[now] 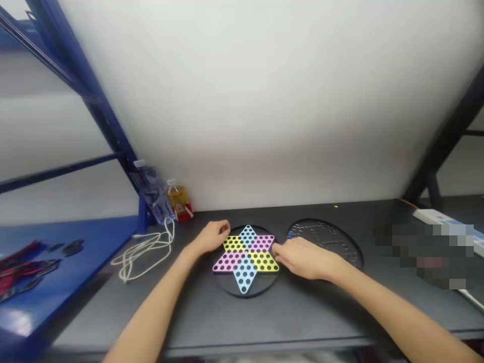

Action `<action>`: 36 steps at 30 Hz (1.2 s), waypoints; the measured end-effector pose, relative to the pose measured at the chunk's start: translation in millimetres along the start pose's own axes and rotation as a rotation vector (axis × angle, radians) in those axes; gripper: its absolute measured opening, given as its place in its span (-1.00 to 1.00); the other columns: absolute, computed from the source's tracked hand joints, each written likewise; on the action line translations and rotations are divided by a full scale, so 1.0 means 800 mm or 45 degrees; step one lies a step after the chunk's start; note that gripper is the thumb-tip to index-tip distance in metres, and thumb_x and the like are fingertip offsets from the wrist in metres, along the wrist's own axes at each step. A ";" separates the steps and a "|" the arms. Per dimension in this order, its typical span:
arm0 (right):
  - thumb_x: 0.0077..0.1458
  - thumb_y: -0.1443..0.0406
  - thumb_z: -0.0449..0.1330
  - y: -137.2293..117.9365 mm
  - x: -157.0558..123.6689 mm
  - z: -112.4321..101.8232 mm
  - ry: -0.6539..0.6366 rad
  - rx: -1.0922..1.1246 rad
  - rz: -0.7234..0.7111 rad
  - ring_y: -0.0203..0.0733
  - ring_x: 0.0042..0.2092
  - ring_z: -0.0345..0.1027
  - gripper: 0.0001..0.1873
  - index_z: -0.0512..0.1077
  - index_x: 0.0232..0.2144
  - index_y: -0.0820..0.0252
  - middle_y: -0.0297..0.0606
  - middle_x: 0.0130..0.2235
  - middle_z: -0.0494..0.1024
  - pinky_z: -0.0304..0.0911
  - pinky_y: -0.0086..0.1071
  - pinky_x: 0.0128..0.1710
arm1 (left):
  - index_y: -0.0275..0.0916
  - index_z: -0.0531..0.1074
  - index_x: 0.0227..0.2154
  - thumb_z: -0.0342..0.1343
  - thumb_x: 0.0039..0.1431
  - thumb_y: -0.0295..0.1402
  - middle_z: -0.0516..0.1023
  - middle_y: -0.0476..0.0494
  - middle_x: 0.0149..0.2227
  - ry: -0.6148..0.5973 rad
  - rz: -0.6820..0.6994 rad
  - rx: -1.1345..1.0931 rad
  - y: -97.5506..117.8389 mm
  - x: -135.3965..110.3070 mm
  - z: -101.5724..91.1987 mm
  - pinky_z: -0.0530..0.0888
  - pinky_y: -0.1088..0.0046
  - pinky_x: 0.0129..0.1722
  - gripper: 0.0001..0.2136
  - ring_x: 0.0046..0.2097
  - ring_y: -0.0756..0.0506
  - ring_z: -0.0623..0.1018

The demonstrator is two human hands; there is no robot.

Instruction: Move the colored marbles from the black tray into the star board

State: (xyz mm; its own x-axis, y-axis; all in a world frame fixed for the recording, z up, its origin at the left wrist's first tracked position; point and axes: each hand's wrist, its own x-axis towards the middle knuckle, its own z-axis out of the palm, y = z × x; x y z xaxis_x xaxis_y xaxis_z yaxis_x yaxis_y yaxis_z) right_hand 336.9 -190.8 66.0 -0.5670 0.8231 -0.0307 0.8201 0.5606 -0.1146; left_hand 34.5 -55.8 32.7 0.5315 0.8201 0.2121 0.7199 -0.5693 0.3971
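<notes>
A Chinese checkers board (pixel 245 262) lies on the dark tabletop. Its star has pink, yellow and blue points with dark holes, set in a round dark rim. At the upper left of that rim is my left hand (pixel 212 236), its fingers curled in. My right hand (pixel 300 256) is closed, with its fingertips at the board's right side beside the pink and yellow points. What either hand holds, if anything, is too small or hidden. Partly behind my right hand lies a round clear tray (pixel 336 239) with a dark rim; a small blue thing (pixel 290 235) shows at its left edge.
A white cable (pixel 151 252) lies coiled at the left. Behind it stand a clear bottle (pixel 153 189) and a bottle of amber drink (pixel 179 200) near the wall. A white power strip (pixel 446 222) is at the right. Red and black items (pixel 22 267) lie on a blue surface far left.
</notes>
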 end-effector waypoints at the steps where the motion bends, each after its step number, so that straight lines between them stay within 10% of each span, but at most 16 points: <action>1: 0.30 0.20 -0.05 0.004 0.001 0.000 0.028 0.085 0.012 -0.12 -0.35 0.41 -0.74 0.39 -0.21 0.18 -0.15 -0.34 0.54 0.10 -0.35 -0.34 | -0.25 0.46 -0.36 -0.03 0.15 -0.31 0.49 -0.05 -0.47 -0.001 -0.005 0.003 -0.001 0.000 0.000 0.26 0.50 -0.43 -0.81 -0.44 -0.02 0.42; 11: 0.17 0.13 0.13 0.131 0.002 0.006 0.510 1.982 0.167 -0.42 -0.63 -0.33 -0.77 0.37 -0.26 0.18 -0.55 -0.61 -0.08 -0.28 -0.49 -0.67 | -0.26 0.46 -0.37 -0.03 0.14 -0.31 0.49 -0.05 -0.46 -0.022 -0.011 0.018 0.004 0.001 -0.003 0.27 0.49 -0.41 -0.81 -0.44 -0.02 0.42; 18: 0.17 0.22 0.08 0.185 -0.005 0.017 0.948 2.462 0.193 -0.41 -0.62 -0.34 -0.83 0.36 -0.39 0.20 -0.49 -0.58 0.00 -0.20 -0.51 -0.72 | -0.26 0.46 -0.36 -0.03 0.13 -0.30 0.48 -0.04 -0.48 -0.011 -0.034 0.002 0.003 0.002 -0.002 0.27 0.49 -0.43 -0.80 -0.45 -0.02 0.41; 25: 0.13 0.12 0.16 0.177 0.014 0.037 0.924 2.205 0.467 -0.47 -0.67 -0.28 -0.61 0.12 -0.58 0.15 -0.52 -0.62 0.02 -0.29 -0.52 -0.73 | -0.25 0.46 -0.37 -0.04 0.13 -0.31 0.49 -0.05 -0.47 -0.013 0.002 0.022 0.002 0.002 -0.004 0.28 0.49 -0.41 -0.80 -0.44 -0.03 0.42; 30: 0.11 -0.04 0.11 0.161 0.006 0.046 0.877 1.281 0.663 -0.40 -0.63 -0.11 -0.49 0.11 -0.64 0.15 -0.45 -0.66 0.09 -0.18 -0.46 -0.64 | -0.25 0.47 -0.37 -0.02 0.13 -0.29 0.49 -0.05 -0.48 -0.014 -0.005 0.047 -0.001 0.004 -0.003 0.29 0.49 -0.40 -0.80 -0.44 -0.03 0.43; 36: 0.18 -0.04 0.03 0.150 -0.008 0.056 0.556 0.360 0.388 -0.29 -0.52 0.13 -0.47 0.24 -0.65 0.19 -0.32 -0.60 0.34 -0.05 -0.39 -0.47 | -0.24 0.49 -0.36 0.00 0.11 -0.26 0.50 -0.07 -0.46 -0.012 -0.046 0.067 0.003 0.001 -0.005 0.30 0.49 -0.41 -0.78 -0.43 -0.05 0.43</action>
State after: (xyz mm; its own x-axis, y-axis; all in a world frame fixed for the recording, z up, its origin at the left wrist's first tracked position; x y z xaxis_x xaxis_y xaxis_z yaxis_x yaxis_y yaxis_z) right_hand 435.5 -132.4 7.9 -0.1763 0.9374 0.3005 0.8543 0.2973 -0.4264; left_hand 35.0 -56.4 37.8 0.5086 0.8398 0.1897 0.7611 -0.5416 0.3569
